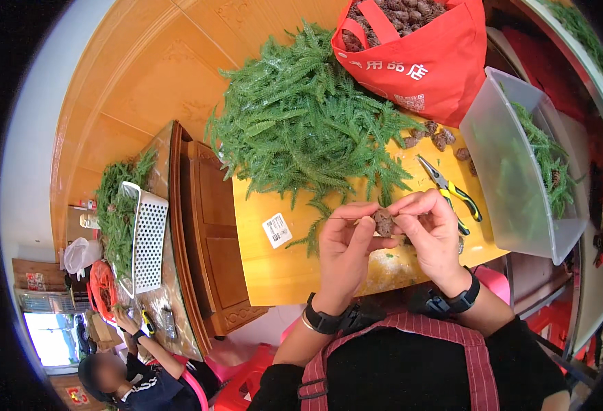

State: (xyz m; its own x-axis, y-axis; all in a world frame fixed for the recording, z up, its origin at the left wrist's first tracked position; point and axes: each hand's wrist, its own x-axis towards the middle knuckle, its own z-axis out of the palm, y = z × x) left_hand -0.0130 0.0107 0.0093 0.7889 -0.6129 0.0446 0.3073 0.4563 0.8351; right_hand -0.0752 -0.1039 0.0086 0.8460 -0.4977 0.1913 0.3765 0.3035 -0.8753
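Between my two hands, just above the front part of the yellow table (267, 274), is a brown pine cone (384, 222). My left hand (348, 240) pinches it from the left with thumb and fingers. From the right, my right hand (430, 229) grips the same cone with its fingertips. A big heap of green artificial pine sprigs (301, 116) lies beyond my hands. Pliers with yellow and black handles (452, 192) rest to the right of my right hand. A few loose pine cones (440, 139) lie behind the pliers.
A red bag (425, 61) full of pine cones stands at the back. To the right is a clear plastic bin (521, 157) with green sprigs. A white label (277, 230) lies at left. Another person (130, 370) works at a side table with a white perforated basket (147, 240).
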